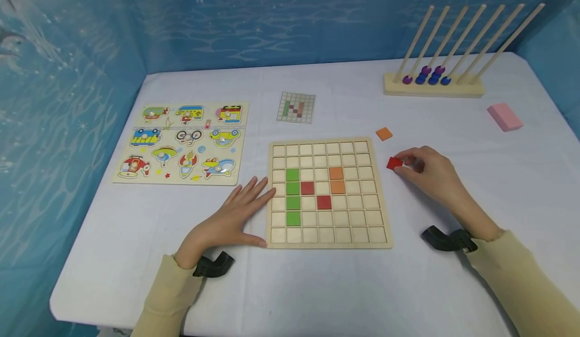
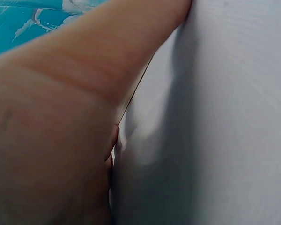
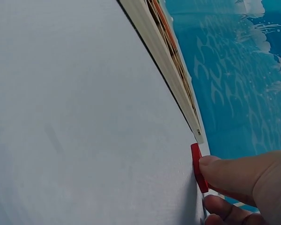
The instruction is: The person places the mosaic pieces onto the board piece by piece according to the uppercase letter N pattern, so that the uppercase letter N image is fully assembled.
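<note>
A wooden grid board (image 1: 330, 245) lies flat on the white table. Set in its cells are a column of several green tiles (image 1: 293, 203), two red tiles (image 1: 323, 202) and two orange tiles (image 1: 336, 174). My left hand (image 1: 226, 221) rests with spread, straight fingers along the board's left edge, fingertips and thumb touching it. To the right of the board, my right hand (image 1: 430, 176) pinches a red square tile (image 1: 393, 163) between thumb and fingers, just off the board's edge. The right wrist view shows the thumb pressed on that red tile (image 3: 199, 168). A loose orange tile (image 1: 383, 134) lies beyond it.
Behind the board lies a small pattern card (image 1: 296, 108) with a coloured grid. A vehicle peg puzzle (image 1: 181, 145) is at the left. At the back right stands a bead rack (image 1: 432, 90) with tall wooden rods, and a pink block (image 1: 505, 117) lies nearer.
</note>
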`<state>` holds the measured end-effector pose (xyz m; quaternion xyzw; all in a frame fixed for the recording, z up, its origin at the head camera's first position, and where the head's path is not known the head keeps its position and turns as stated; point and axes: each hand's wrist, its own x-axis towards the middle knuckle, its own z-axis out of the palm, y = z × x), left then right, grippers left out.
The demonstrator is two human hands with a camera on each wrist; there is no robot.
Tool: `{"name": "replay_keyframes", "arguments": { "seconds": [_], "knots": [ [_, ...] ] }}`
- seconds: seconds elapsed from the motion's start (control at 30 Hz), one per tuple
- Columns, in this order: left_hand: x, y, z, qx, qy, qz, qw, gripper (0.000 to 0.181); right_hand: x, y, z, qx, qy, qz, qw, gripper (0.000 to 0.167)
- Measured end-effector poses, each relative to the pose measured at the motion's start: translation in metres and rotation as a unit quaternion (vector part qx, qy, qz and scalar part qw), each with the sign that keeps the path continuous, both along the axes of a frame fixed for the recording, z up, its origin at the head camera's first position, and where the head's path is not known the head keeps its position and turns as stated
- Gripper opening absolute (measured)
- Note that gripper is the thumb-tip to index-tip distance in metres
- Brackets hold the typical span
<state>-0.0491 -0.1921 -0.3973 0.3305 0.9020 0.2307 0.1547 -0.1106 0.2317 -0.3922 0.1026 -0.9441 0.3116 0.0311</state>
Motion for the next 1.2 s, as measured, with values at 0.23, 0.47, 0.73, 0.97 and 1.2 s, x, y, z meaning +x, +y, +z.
{"name": "replay_keyframes", "arguments": {
  "seconds": [0.23,0.47,0.73,0.97,1.2],
  "knots": [
    [0.000,0.000,0.001,0.003,0.003,-0.002,1.0000,0.107,0.001,-0.001,-0.001,-0.004,0.007,0.008,0.9999,0.024],
    [0.000,0.000,0.000,0.002,0.004,-0.001,1.0000,0.107,0.002,-0.003,0.002,-0.008,0.014,0.010,0.9998,0.024],
    [0.000,0.000,-0.001,0.003,0.007,-0.004,1.0000,0.107,0.002,-0.005,0.003,-0.017,0.020,0.009,0.9996,0.016],
    [0.000,0.000,0.000,0.003,0.004,-0.001,1.0000,0.107,0.004,-0.005,0.007,-0.024,0.019,0.018,0.9994,0.009],
    [0.000,0.000,0.000,0.002,0.005,-0.002,1.0000,0.107,0.010,-0.012,0.018,-0.048,0.014,0.024,0.9985,0.006]
  ]
}}
